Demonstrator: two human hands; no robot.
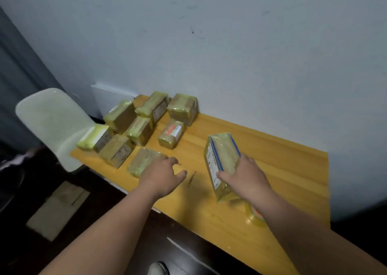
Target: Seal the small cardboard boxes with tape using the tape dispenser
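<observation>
My right hand grips a tape-wrapped box with blue edging, tilted up on the yellow wooden table. My left hand hovers with loosely spread fingers over the table, beside a flat taped box that lies under its knuckles; I cannot tell if it touches it. Several more taped small boxes are grouped at the table's far left corner, one with a red-and-white label. A roll of clear yellowish tape lies by the front edge, partly hidden under my right forearm.
A pale chair back stands left of the table. A white board leans against the wall behind the boxes. A flat cardboard piece lies on the dark floor. A small dark mark or object lies between my hands.
</observation>
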